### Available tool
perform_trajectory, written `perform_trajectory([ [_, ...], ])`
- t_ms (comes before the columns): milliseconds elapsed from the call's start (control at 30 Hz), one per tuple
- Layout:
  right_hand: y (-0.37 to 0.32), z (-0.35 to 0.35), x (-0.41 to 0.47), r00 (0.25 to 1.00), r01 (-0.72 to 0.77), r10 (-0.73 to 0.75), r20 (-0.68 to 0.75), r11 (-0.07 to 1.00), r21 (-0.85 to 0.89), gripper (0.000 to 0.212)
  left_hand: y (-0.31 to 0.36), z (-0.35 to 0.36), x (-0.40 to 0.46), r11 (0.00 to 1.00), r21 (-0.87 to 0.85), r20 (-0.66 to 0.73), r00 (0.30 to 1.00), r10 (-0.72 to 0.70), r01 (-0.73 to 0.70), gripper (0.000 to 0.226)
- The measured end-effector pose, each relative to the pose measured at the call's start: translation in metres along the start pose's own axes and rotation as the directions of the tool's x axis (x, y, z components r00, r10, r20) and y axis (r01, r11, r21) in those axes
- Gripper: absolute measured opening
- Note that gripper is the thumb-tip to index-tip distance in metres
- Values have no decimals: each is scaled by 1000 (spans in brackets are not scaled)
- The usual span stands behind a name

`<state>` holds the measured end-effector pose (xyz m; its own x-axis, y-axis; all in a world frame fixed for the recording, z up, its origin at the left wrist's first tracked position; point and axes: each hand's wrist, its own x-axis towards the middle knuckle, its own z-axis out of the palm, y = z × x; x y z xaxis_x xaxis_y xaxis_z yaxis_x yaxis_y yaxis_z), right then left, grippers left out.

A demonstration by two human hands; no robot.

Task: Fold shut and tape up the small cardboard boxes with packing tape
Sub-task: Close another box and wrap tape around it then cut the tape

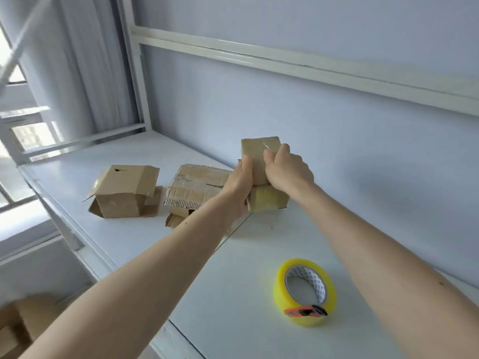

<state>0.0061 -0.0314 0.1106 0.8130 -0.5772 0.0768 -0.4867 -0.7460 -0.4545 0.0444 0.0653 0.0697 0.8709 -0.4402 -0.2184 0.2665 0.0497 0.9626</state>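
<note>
A: Between your two hands, at full reach, sits the upper box point(259, 156), resting on a lower box point(269, 200) against the wall point(337, 130). Which hand has it?

B: Both. Your left hand point(239, 181) is flat against its near-left face, fingers fairly straight, thumb up at the edge. Your right hand point(287, 169) curls over its right side, with the thumb pressed on the front face. Neither is nearer; they bracket the box evenly.

A: And its long axis?

B: Upright, I judge: the box stands taller than wide, with a taped seam running down the face toward you. It appears already sealed, though the far and under sides are hidden.

A: Where does the next work lie from your hands?

B: To the left of your left hand, two boxes wait: the torn box point(197, 189), just beside your left forearm, and the open-flapped box point(124, 193) farther left. The tape roll point(304, 292), yellow, with an orange cutter point(305, 312) clipped on, lies well back toward you, under your right forearm, so the right arm would be the nearer to it.

A: What cannot be read?

B: Your right fingertips, which are behind the box; whether the lower box is taped; and the brown shapes at the lower left, which are blurred and cut off.
</note>
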Motion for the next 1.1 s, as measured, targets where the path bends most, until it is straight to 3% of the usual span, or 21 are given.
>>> perform_trajectory([
  [300, -172, 52, -26, 962, 265, -267, 51, 963, 49, 53, 44, -163, -33, 991, -71, -270, 959, 92, -115, 37],
  [600, -362, 185, -91, 863, 451, -480, 157, 873, 186, 59, 41, -400, -77, 981, -64, -478, 868, 130, -183, 38],
  [833, -474, 319, -152, 729, 514, -596, 336, 801, 307, 56, -7, -573, -120, 990, -97, -655, 756, 12, -99, 20],
  [1100, -544, 485, -185, 576, 461, -588, 568, 807, 368, 57, -94, -721, -120, 983, -183, -766, 625, -149, 9, 28],
])
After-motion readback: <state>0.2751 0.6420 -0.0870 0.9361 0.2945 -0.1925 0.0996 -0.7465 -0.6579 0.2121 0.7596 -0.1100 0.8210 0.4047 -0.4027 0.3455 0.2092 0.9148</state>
